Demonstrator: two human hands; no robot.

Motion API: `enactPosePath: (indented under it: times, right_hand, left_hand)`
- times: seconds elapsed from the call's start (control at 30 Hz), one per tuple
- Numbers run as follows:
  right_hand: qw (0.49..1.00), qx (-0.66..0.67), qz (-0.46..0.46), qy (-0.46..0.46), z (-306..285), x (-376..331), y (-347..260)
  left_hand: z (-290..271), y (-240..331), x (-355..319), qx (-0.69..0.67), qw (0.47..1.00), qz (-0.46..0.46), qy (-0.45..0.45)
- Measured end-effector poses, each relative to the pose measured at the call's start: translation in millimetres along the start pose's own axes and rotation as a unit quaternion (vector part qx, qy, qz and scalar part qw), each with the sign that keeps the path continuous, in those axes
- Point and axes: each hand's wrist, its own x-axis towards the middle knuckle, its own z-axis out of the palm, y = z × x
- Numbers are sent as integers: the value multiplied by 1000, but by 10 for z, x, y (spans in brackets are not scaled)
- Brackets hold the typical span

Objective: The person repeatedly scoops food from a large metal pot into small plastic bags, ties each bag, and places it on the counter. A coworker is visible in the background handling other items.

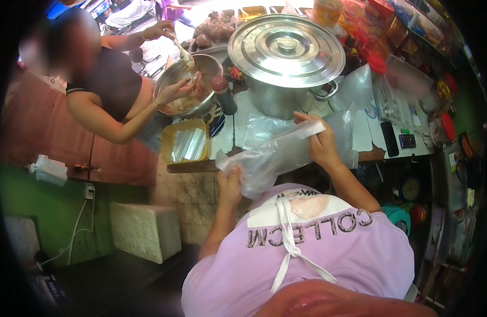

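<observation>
A clear plastic bag is stretched between my two hands at the near edge of the table. My left hand is closed on its lower left end. At its upper right end my right hand pinches the film, with the index finger reaching out along it. Just beyond the bag stands a large steel pot with a shiny lid on top. More clear plastic bags lie on the white table by my right hand.
To the left, a co-worker holds a spoon over a metal bowl of food. A dark bottle with a red cap and a yellow tray sit between us. A phone lies at right; a foam box is on the left.
</observation>
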Motion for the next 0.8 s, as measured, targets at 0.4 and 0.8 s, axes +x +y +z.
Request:
enactPosePath:
  times: [0.4, 0.8]
  right_hand:
    - [986, 144, 37, -77, -115, 263, -165]
    - [960, -170, -155, -160, 491, -17, -165]
  left_hand:
    - [-496, 819, 141, -257, 948, 88, -165]
    - [577, 208, 458, 128, 976, 105, -142]
